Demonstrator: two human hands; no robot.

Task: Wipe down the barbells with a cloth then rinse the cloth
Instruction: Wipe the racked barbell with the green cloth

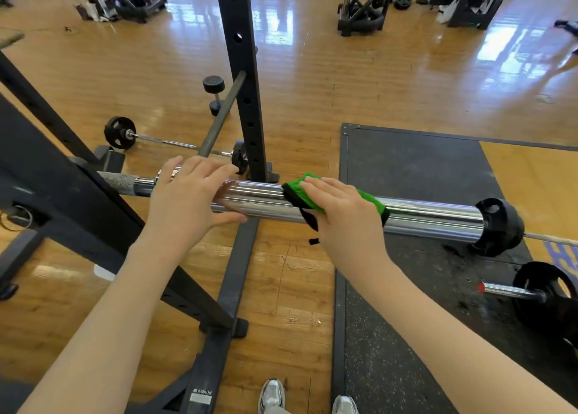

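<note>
Right hand (342,213) presses the green cloth (305,196) flat-fingered onto the racked barbell's chrome sleeve (431,218); left hand (190,196) rests released, fingers straight, on the sleeve just beside it.

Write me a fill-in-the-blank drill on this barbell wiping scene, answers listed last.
1. The right hand presses a ____ cloth onto the chrome barbell sleeve.
2. The left hand rests on the sleeve with its fingers ____.
3. The floor mat below the sleeve's end is ____.

Answers: green; straight; black
</note>
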